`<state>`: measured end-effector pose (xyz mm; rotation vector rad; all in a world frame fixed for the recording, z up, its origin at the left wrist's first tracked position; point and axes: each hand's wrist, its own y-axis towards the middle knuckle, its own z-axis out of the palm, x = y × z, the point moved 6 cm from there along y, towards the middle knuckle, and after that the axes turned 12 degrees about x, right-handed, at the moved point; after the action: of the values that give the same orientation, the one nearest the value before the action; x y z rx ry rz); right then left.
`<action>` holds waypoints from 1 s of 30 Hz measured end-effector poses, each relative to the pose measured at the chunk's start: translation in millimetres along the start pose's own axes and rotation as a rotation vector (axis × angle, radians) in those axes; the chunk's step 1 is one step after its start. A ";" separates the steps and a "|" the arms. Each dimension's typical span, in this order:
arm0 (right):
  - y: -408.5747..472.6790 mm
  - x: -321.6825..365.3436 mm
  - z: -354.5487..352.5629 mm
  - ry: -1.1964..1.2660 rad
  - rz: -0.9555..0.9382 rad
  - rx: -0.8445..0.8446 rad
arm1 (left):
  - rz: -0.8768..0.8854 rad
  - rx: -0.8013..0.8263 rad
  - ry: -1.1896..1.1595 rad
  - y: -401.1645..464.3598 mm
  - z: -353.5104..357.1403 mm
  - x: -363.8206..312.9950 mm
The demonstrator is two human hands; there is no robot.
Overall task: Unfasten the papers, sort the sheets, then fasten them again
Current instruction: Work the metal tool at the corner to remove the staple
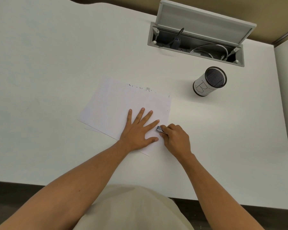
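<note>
Left hand flat, fingers spread, on the papers — right hand beside, pinching a metal clip.

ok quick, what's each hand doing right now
Left hand: open, flat on the papers.
Right hand: closed on a small metal clip.

The white desk lies bare across the whole left half of the frame and along the near edge at the bottom. At centre, the stack of papers is covered in part by the left hand pressed flat, with the right hand just beside it at the stack's right edge. A mesh pen cup stands upright at right of centre, well apart from the papers. In the upper right an open cable box with raised lid and cords blocks the far edge.
</note>
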<state>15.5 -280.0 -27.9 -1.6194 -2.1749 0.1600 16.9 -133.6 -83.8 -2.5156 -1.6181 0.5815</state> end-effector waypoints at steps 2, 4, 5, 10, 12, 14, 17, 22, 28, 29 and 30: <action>3.2 -4.8 0.8 0.105 0.042 0.033 | -0.002 0.006 -0.002 0.4 -0.3 0.0; 6.8 -11.5 1.8 0.213 0.097 0.071 | 0.001 0.004 -0.003 -0.1 -0.5 -0.8; 8.8 -15.4 1.8 0.272 0.133 0.088 | 0.002 0.003 -0.004 -0.1 -0.6 -0.8; 21.6 -30.9 -2.1 0.510 0.276 0.214 | -0.006 0.016 0.001 0.5 -1.2 0.0; 27.6 -31.6 -4.1 0.556 0.283 0.285 | -0.007 0.023 0.002 0.9 -1.6 -0.2; 30.7 -31.5 -5.0 0.596 0.295 0.334 | -0.010 0.031 0.005 0.7 -1.0 -0.2; 30.7 -34.3 -4.7 0.733 0.352 0.339 | -0.013 0.034 0.006 0.3 -0.8 -0.2; 20.4 -33.8 -4.2 0.745 0.279 0.271 | -0.014 0.040 0.000 0.3 -1.9 0.3; -0.6 -25.9 3.1 0.398 0.147 0.075 | -0.018 0.056 -0.001 0.7 -0.9 0.5; -2.6 -22.6 4.0 0.329 0.112 0.050 | -0.018 0.057 -0.002 0.6 -0.8 0.5; -3.9 -19.6 4.4 0.271 0.086 0.029 | -0.017 0.058 -0.005 0.6 -0.8 0.3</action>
<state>14.8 -298.9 -35.7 -1.6158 -1.8928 -0.0039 17.9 -133.4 -83.3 -2.4591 -1.5984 0.6243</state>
